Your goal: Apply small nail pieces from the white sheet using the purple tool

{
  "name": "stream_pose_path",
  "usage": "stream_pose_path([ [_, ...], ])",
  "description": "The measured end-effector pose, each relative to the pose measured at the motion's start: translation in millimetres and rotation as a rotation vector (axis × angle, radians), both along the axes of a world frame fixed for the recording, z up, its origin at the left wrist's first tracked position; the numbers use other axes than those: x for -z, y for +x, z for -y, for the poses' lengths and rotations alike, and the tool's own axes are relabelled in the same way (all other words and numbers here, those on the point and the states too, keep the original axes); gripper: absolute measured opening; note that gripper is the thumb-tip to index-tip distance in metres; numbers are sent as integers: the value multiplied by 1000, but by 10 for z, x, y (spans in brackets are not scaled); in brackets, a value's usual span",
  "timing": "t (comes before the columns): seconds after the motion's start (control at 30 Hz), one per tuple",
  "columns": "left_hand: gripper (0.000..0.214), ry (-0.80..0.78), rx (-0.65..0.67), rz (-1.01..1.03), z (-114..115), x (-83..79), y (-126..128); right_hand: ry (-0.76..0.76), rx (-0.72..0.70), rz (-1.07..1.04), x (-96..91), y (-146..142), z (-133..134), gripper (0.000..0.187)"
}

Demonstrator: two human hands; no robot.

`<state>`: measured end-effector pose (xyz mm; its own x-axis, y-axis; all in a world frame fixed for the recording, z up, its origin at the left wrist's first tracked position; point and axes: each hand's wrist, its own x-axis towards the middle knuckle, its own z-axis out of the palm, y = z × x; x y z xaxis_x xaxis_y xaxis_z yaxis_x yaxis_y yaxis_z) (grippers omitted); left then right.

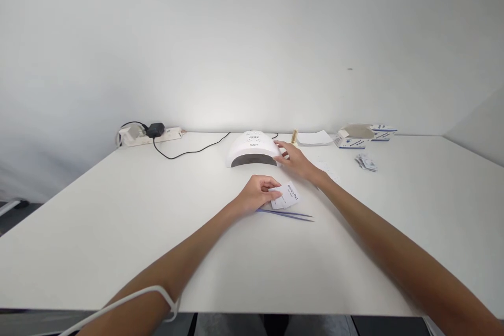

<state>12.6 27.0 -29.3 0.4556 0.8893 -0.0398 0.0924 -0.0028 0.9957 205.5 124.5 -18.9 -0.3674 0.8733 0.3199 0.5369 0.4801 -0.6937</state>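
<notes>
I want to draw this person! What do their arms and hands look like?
Both arms are bare, no sleeves showing. The left hand and right hand wear no gloves, and I see no watch or bracelet. A thin white cord loops over the left forearm near the picture's bottom edge.

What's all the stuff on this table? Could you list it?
table: one, white, foreground
nail lamp: one, white, centre back
power strip: one, white, back left
cable: one, black, strip towards lamp
paper: sheet, white, right of lamp
boxes: two, white-blue, back right
loose packets: small pile, pale, before boxes
alcohol pad packet: one, white, before lamp
tweezers: one, purple, just before packet
left hand: one, pinching the alcohol pad packet
right hand: one, resting on nail lamp's right side
</notes>
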Motion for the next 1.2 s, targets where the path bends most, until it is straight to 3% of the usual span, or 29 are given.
stream_pose_path([
  [0.17, 36, -35, -35, 68, -19, 24, 2, -11, 92, -149, -39, 65, 313, 34],
  [0.3, 33, -30, -71, 88, -25, 29, 10, -274, 86, -423, 0, 108, 711, 38],
  [0.4, 31, -18, -73, 124, -20, 22, 11, -424, 31, -472, 46, 95, 866, 42],
  [0.7, 37, -31, -107, 187, -52, 37, -13, -443, -72, -421, 49, 90, 817, 37],
  [0.93, 42, -76, 29, 179, -105, -2, -52, -417, -70, -428, 117, 65, 760, 30],
  [1.2, 40, -41, 86, 180, -146, 24, -79, -410, -128, -417, 152, 92, 737, 32],
])
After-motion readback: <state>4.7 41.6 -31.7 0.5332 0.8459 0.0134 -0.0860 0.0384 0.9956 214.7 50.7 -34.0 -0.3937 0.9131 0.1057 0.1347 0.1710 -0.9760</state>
